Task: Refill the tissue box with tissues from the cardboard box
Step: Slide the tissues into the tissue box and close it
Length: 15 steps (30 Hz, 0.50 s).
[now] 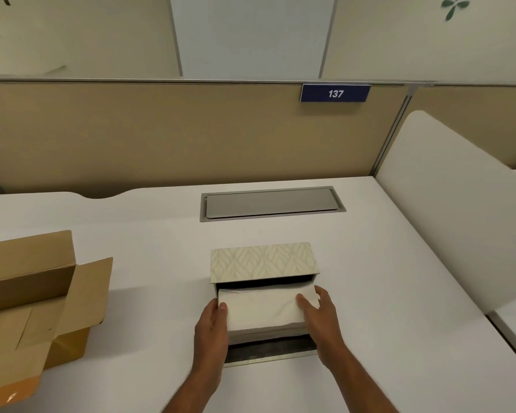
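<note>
A tissue box (262, 260) with a pale leaf pattern lies on the white desk, its open side facing me and its dark flap (268, 350) folded down flat on the desk. A white stack of tissues (262, 311) sits partly inside the opening. My left hand (212, 326) grips the stack's left end, thumb on top. My right hand (316, 311) grips its right end. The brown cardboard box (27, 299) stands at the left with its flaps open; what is inside cannot be seen.
A grey metal cable hatch (271, 202) is set into the desk (399, 293) behind the tissue box. A beige partition (161, 132) with a blue "137" sign (335, 93) closes the back. A white divider panel (447, 204) stands at the right.
</note>
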### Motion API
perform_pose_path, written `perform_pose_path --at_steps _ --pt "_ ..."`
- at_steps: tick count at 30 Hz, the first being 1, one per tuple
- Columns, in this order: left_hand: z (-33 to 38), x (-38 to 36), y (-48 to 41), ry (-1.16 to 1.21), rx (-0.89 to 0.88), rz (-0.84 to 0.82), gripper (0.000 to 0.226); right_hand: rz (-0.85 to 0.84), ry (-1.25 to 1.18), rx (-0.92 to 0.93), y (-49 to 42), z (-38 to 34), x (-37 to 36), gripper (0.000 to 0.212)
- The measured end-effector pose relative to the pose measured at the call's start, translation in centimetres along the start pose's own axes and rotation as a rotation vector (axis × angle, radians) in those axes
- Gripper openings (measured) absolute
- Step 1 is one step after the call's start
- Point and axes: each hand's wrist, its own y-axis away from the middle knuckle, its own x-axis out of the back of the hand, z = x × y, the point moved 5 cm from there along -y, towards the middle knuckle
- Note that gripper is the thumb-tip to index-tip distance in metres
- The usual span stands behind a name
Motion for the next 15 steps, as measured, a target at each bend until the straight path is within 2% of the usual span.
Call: perform_pose_path --at_steps 4,11,15 --pt "-0.42 -0.72 0.48 -0.038 -0.012 -0.016 0.045 0.001 0.056 0.032 -0.10 -0.11 -0.02 0.056" --pt "-0.30 -0.71 0.67 0.004 -0.010 -0.021 0.045 0.045 0.076 0.075 -0.07 0.48 0.09 0.047" --pt "-0.23 -0.70 0.65 -0.016 -0.022 0.010 0.041 0.058 0.076 0.083 -0.39 0.40 0.19 0.051"
